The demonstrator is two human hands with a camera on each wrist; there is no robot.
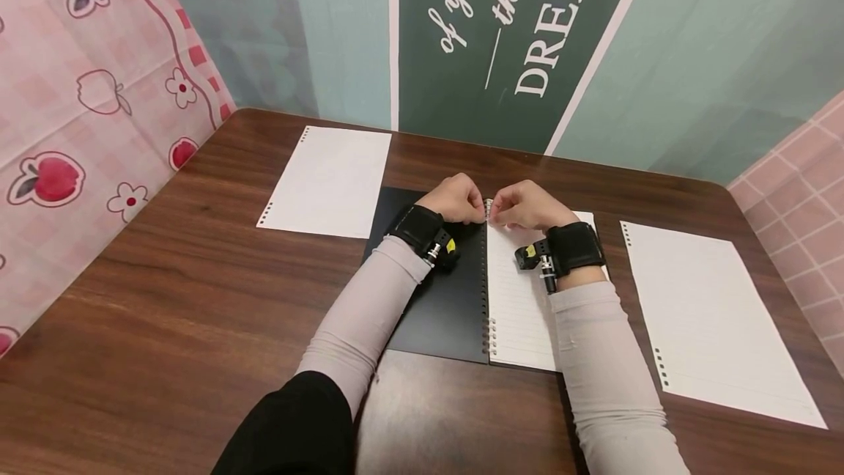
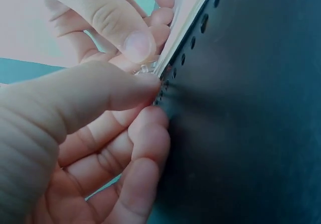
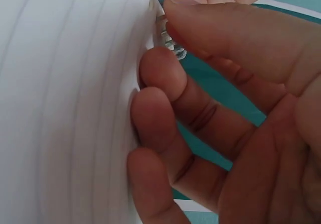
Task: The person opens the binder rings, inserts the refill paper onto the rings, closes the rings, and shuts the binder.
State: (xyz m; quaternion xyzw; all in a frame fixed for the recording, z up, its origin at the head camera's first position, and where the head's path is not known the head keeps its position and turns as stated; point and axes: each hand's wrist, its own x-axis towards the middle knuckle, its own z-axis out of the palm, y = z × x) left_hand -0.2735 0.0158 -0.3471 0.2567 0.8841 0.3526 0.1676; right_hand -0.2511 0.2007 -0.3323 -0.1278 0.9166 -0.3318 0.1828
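Observation:
An open loose-leaf notebook lies on the table, its black cover (image 1: 448, 314) on the left and lined paper (image 1: 524, 328) on the right. Clear plastic binder rings (image 1: 491, 336) show at the near end of the spine; another set (image 3: 173, 45) is at the far end. There my left hand (image 1: 459, 200) and right hand (image 1: 527, 205) meet, thumbs and forefingers pinching the ring strip (image 2: 145, 69) from either side. The right hand's other fingers (image 3: 158, 118) rest along the paper's edge. Fingertips hide part of the rings, so whether these are fastened I cannot tell.
One loose punched sheet (image 1: 330, 182) lies to the notebook's left, another sheet (image 1: 719, 321) to its right, both on the brown wooden table (image 1: 165, 299). A wall with a dark green lettered panel (image 1: 455, 94) rises behind the table's far edge.

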